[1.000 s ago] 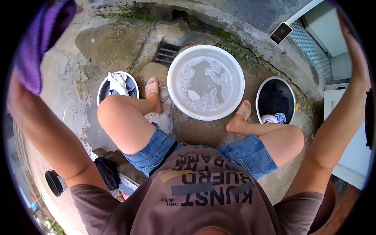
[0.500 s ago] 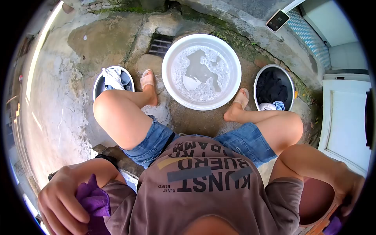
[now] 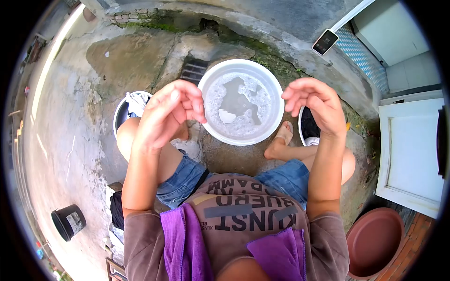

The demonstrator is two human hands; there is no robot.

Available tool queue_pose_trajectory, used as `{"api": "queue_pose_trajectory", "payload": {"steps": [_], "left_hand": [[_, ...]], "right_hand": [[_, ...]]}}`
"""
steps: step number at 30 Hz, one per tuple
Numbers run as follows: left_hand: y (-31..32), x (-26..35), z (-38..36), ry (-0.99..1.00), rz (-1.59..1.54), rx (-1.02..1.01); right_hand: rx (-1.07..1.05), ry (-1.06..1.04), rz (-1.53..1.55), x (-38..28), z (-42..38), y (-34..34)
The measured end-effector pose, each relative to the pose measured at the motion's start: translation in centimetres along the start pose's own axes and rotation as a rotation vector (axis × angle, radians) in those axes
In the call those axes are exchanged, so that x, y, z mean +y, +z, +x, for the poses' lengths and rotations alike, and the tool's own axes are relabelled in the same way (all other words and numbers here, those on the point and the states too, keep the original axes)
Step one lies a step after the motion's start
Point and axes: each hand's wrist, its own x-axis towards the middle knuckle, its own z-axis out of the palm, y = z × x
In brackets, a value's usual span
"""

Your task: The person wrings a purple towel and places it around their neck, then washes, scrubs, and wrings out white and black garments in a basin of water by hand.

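My left hand (image 3: pixel 173 108) is raised at the left side of a large white basin (image 3: pixel 241 141), fingers loosely curled and apart, holding nothing. Across from it, my right hand (image 3: pixel 318 103) is up by the basin's right side, also with bent, parted fingers and nothing in them. Foamy water (image 3: pixel 237 97) with a pale floating patch fills the basin on the ground. A purple towel (image 3: pixel 185 243) hangs over my shoulders, one end on each side of my chest, clear of both hands.
A tub with white cloth (image 3: pixel 137 102) stands by my left leg, partly hidden. Dark clothes (image 3: pixel 308 124) fill another by my right leg. A reddish-brown basin (image 3: pixel 377 241) is at lower right, a black bucket (image 3: pixel 69 222) at lower left. A drain grate (image 3: pixel 193 69) lies behind the white basin.
Both hands have let go of the purple towel and moved from beside my shoulders forward to either side of the white basin. The towel now drapes down my chest.
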Motion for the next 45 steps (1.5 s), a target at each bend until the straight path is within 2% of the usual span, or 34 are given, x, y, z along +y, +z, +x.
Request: {"api": "queue_pose_trajectory", "payload": {"steps": [1,2,3,4,6,7,9,14,16,19,22,25,27,30,32,35,36,38,41,44,45], "left_hand": [[-0.6,-0.3,0.3,0.002,0.005,0.008],[-1.0,-0.6,0.6,0.001,0.025,0.172],[-1.5,-0.6,0.8,0.001,0.046,0.339],[-2.1,-0.3,0.7,0.004,0.054,0.358],[-3.6,0.7,0.3,0.088,-0.119,0.393],[-4.1,1.3,0.1,0.130,-0.105,0.484],[-5.8,2.5,-0.5,0.224,-0.123,0.531],[-9.2,1.2,0.7,0.274,-0.219,0.567],[-9.1,-2.0,3.2,0.167,-0.231,0.556],[-8.2,-9.7,6.9,-0.153,-0.140,0.613],[-7.2,-17.6,8.4,-0.492,0.063,0.627],[-7.2,-24.5,7.4,-0.645,0.143,0.567],[-6.9,-27.8,6.4,-0.804,0.456,0.367],[-6.0,-30.9,6.2,-0.922,0.477,0.261],[-5.4,-31.9,6.7,-0.944,0.479,0.225],[-4.6,-32.1,7.4,-0.916,0.518,0.164],[-4.6,-32.2,7.5,-0.922,0.515,0.199],[-4.9,-32.3,7.7,-0.930,0.518,0.236],[-5.0,-32.4,8.1,-0.925,0.512,0.257],[-5.0,-32.5,8.4,-0.922,0.515,0.276],[-4.9,-32.5,8.5,-0.912,0.504,0.273]], "right_hand": [[0.015,0.059,-0.064,1.6,1.1,-0.4],[0.031,0.119,-0.125,3.2,2.0,-0.7],[0.083,0.206,0.004,4.8,2.7,-0.9],[0.143,0.292,0.016,6.4,3.2,-1.3],[0.224,0.417,-0.068,10.7,3.9,-2.9],[0.200,0.418,-0.051,12.5,3.9,-3.5],[0.321,0.625,-0.158,15.8,3.7,-4.8],[0.318,0.821,-0.261,23.9,1.5,-6.2],[0.318,0.872,-0.265,26.8,0.3,-6.5],[0.260,0.748,-0.407,29.2,-1.7,-7.5],[0.436,0.664,-0.406,30.9,-4.4,-9.9],[0.769,0.550,-0.544,29.2,-7.0,-11.9],[0.958,0.534,-0.738,30.0,-9.3,-14.9],[1.192,0.504,-1.146,29.3,-13.9,-18.0],[1.351,0.589,-1.427,27.8,-16.7,-18.5],[1.575,0.865,-1.397,26.9,-20.8,-19.7],[1.662,1.038,-1.271,26.9,-21.5,-20.0],[1.703,1.226,-0.882,26.8,-22.6,-20.5],[1.598,1.359,-0.701,27.5,-23.9,-20.1],[1.669,1.425,-0.658,26.0,-23.0,-19.8],[1.700,1.388,-0.656,26.1,-23.4,-20.1]]}}
